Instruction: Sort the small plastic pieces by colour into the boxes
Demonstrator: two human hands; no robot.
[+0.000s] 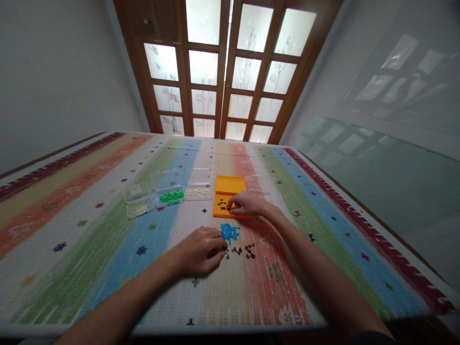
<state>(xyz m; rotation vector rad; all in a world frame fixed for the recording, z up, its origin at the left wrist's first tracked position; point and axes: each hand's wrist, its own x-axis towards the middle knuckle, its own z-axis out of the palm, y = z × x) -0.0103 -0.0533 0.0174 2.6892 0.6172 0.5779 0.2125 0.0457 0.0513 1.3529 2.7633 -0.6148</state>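
Observation:
An orange case (231, 184) lies open on the table, with several small dark brown pieces (222, 205) in its near half. Over that half is my right hand (246, 203), thumb and fingers pinched together; whatever they hold is too small to make out. My left hand (201, 251) rests nearer to me, its fingers curled and closed beside a pile of blue pieces (230, 232). Loose brown pieces (250, 251) are scattered to the right of its fingertips. Its fingers hide anything between them.
Left of the orange case stand open clear plastic boxes: one with green pieces (171, 196), one with whitish pieces (199, 191), one with yellow pieces (141, 209). Another clear box (259, 187) is partly behind my right hand. A striped tablecloth (143, 268) covers the table.

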